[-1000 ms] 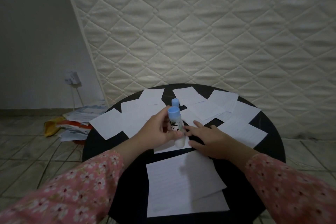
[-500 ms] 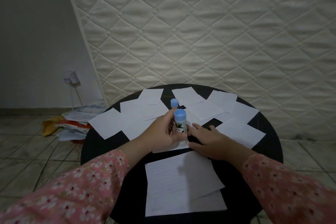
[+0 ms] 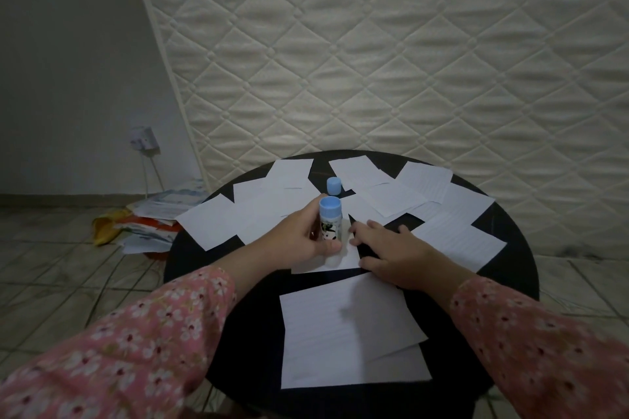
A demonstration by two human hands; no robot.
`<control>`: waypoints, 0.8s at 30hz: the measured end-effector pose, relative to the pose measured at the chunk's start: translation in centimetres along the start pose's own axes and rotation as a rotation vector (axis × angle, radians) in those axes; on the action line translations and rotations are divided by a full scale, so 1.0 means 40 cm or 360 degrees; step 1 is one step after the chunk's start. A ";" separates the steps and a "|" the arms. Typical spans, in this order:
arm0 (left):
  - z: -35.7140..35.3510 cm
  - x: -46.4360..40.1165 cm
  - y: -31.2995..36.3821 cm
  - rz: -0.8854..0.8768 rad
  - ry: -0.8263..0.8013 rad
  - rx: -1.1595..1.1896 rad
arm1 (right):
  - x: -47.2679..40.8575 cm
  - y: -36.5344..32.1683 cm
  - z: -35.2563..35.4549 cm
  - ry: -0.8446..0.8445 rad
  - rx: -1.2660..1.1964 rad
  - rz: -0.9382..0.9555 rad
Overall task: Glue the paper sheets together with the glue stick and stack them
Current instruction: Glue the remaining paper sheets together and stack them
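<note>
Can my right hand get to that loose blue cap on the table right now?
Probably yes. The right hand lies flat on a paper sheet and holds nothing, and the blue cap stands uncovered just beyond it. The glue stick in the left hand sits beside that path, not across it.
</note>
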State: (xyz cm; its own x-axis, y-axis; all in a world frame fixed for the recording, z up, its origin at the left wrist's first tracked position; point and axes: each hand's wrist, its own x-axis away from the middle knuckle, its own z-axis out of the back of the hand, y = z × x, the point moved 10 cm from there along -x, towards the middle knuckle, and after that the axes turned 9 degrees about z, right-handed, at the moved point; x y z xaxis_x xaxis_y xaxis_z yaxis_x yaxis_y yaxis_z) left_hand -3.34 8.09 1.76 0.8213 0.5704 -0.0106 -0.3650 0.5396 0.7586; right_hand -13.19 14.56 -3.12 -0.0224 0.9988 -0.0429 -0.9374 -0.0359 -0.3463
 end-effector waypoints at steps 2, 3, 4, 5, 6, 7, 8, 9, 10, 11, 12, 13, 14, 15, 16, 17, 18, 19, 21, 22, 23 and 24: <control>0.014 0.006 -0.012 0.0011 0.0000 -0.0013 | -0.001 0.000 0.002 -0.0001 0.0013 -0.0006; 0.022 0.010 -0.018 0.0016 0.0000 0.0005 | -0.002 0.001 0.002 -0.0007 0.0016 -0.0009; 0.028 0.013 -0.025 0.0022 -0.0003 0.0029 | -0.003 0.002 0.002 -0.0007 0.0015 -0.0011; 0.034 0.018 -0.031 0.0028 -0.0007 0.0046 | -0.004 0.005 0.000 -0.0009 0.0014 -0.0015; 0.038 0.023 -0.035 0.0033 -0.0011 0.0052 | -0.005 0.009 -0.002 -0.0010 0.0013 -0.0021; 0.042 0.029 -0.034 0.0033 -0.0016 0.0054 | -0.007 0.014 -0.005 -0.0011 0.0011 -0.0029; 0.046 0.032 -0.036 0.0036 -0.0019 0.0053 | -0.008 0.018 -0.007 -0.0011 0.0007 -0.0037; 0.050 0.035 -0.041 0.0052 -0.0021 0.0054 | -0.009 0.021 -0.008 -0.0010 0.0004 -0.0043; 0.056 0.037 -0.047 0.0075 -0.0019 0.0058 | -0.010 0.023 -0.009 -0.0005 0.0006 -0.0041; 0.061 0.039 -0.051 0.0092 -0.0017 0.0067 | -0.011 0.023 -0.008 0.0004 0.0009 -0.0032; 0.068 0.041 -0.055 0.0099 -0.0016 0.0077 | -0.011 0.021 -0.006 0.0009 0.0013 -0.0021; 0.073 0.043 -0.060 0.0107 -0.0016 0.0092 | -0.012 0.019 -0.005 0.0008 0.0020 -0.0014; 0.079 0.044 -0.068 0.0120 -0.0011 0.0112 | -0.013 0.018 -0.004 0.0007 0.0025 -0.0009; 0.085 0.044 -0.077 0.0137 -0.0004 0.0133 | -0.014 0.018 -0.004 0.0002 0.0028 -0.0009; 0.089 0.044 -0.087 0.0154 0.0007 0.0159 | -0.015 0.017 -0.003 0.0004 0.0033 -0.0006; 0.093 0.043 -0.095 0.0164 0.0022 0.0196 | -0.016 0.018 -0.004 0.0001 0.0036 -0.0011; 0.097 0.044 -0.099 0.0173 0.0046 0.0259 | -0.015 0.019 -0.005 -0.0008 0.0029 -0.0021; 0.106 0.045 -0.102 0.0181 0.0096 0.0364 | -0.015 0.020 -0.004 -0.0018 0.0011 -0.0035; 0.144 0.044 -0.099 0.0188 0.0276 0.0626 | -0.018 0.023 -0.002 -0.0041 -0.0032 -0.0057; 0.170 0.042 -0.092 0.0191 0.0399 0.0704 | -0.020 0.025 -0.001 -0.0069 -0.0051 -0.0079; 0.198 0.038 -0.085 0.0194 0.0526 0.0733 | -0.023 0.028 0.000 -0.0108 -0.0071 -0.0119; 0.220 0.030 -0.077 0.0190 0.0621 0.0734 | -0.025 0.030 0.003 -0.0143 -0.0090 -0.0161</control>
State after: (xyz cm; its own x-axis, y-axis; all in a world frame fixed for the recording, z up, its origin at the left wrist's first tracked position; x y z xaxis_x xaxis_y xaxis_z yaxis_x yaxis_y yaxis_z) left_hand 2.63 1.69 5.15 0.5334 0.8421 -0.0796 -0.1456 0.1841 0.9721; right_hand -14.34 13.53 -3.37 0.0376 0.9963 0.0777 -0.9154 0.0655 -0.3971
